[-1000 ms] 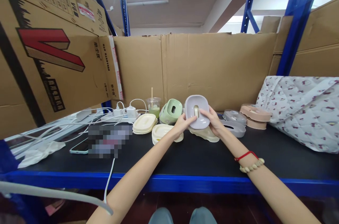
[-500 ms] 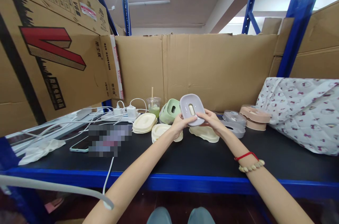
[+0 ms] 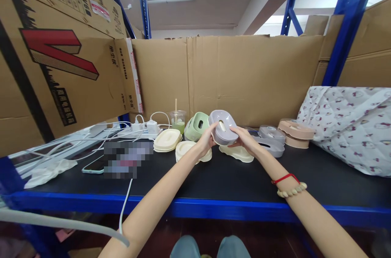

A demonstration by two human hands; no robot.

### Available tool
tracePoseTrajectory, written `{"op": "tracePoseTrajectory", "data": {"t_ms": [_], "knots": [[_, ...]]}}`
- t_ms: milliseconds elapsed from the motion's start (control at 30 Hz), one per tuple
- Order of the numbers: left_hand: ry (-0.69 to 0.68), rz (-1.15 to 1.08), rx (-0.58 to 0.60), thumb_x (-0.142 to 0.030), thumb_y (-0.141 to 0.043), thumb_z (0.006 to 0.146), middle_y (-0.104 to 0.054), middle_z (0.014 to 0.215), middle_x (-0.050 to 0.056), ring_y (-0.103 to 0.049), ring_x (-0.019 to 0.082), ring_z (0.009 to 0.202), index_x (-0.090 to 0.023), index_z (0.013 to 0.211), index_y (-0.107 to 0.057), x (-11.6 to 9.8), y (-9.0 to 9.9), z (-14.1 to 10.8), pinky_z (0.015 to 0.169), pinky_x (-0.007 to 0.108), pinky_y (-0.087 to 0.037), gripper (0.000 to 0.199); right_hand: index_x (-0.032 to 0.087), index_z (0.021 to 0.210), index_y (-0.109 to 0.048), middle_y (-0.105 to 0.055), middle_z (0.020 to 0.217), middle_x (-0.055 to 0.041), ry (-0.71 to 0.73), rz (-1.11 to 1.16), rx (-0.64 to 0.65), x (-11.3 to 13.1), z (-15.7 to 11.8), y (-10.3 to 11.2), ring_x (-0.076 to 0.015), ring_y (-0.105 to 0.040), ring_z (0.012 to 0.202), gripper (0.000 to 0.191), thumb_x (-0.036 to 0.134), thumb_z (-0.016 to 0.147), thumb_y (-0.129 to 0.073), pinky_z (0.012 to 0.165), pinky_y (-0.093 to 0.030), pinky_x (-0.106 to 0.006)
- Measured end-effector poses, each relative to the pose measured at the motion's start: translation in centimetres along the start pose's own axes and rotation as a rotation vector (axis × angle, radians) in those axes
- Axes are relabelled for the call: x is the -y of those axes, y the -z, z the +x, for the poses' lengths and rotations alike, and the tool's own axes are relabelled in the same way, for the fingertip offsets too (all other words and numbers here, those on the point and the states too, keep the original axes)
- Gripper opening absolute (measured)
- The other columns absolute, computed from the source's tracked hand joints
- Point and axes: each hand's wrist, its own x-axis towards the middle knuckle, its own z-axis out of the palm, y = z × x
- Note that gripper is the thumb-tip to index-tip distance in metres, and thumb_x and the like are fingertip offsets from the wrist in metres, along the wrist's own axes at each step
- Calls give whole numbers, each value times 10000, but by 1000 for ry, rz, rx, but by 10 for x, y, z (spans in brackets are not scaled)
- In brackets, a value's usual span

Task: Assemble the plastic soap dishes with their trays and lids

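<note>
Both hands hold a lilac plastic dish (image 3: 229, 121) with rounded corners and an oval slot in its middle, raised above the dark table mat. My left hand (image 3: 207, 141) grips its left side, thumb over the rim. On the right side, my right hand (image 3: 244, 141) pinches the edge; its fingers underneath are partly hidden. Just behind and left of the dish sit green slotted dishes (image 3: 198, 123). Below the hands lie cream plastic pieces, one stack (image 3: 185, 150) by my left wrist and a wavy-edged piece (image 3: 236, 153) under the right hand.
More cream dishes (image 3: 167, 139) lie left, near a drink cup (image 3: 177, 121) with a straw. Lilac pieces (image 3: 271, 148) and peach pieces (image 3: 295, 131) stand right, beside a patterned cloth bag (image 3: 351, 132). A phone (image 3: 94, 166), chargers (image 3: 152, 128) and cables occupy the left. Cardboard (image 3: 238, 75) walls the back.
The lilac dish has tilted, so more of its front side wall shows. My left hand has moved its thumb up along the rim. The view has shifted slightly.
</note>
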Motion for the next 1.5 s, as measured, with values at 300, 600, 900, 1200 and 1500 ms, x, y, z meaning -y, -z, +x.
{"op": "tracePoseTrajectory", "data": {"t_ms": [300, 600, 900, 1200, 1500], "knots": [[-49, 73, -104, -427, -613, 744, -647, 692, 21, -620, 160, 660, -168, 894, -619, 6, 3, 4, 588, 256, -476, 300, 205, 974, -642, -684, 868, -39, 87, -116, 19, -2, -3, -2, -166, -630, 690, 415, 348, 600, -752, 482, -537, -247], [-31, 224, -251, -407, -640, 722, -501, 525, -25, -471, 101, 487, -147, 678, -582, 1, 1, 3, 507, 240, -385, 270, 185, 841, -663, -654, 627, 3, 61, -121, -19, -5, 2, -2, -140, -606, 568, 277, 414, 687, -673, 477, -494, -226], [-161, -78, -588, -335, -536, 769, -571, 625, -18, -549, 113, 566, -192, 815, -590, -23, 18, 7, 495, 209, -391, 159, 208, 855, -677, -722, 842, -37, 184, -484, -288, 1, 2, 9, -182, -683, 763, 172, 279, 800, -531, 754, -521, -314], [-200, -277, -644, -253, -509, 776, -537, 564, -22, -503, 99, 488, -172, 725, -579, -28, 13, 2, 437, 187, -365, 119, 226, 940, -688, -694, 1068, -63, 397, -914, -248, -30, 18, 24, -255, -599, 1074, 260, 204, 694, -608, 992, -390, -432], [-206, 449, -331, -247, -585, 708, -335, 425, -53, -370, 102, 446, -206, 422, -397, -13, 6, 2, 490, 249, -326, 345, 240, 1105, -639, -683, 1092, -48, 249, -15, -66, -24, 21, 1, -223, -633, 958, 576, 643, 723, -487, 793, -497, -345]]}}
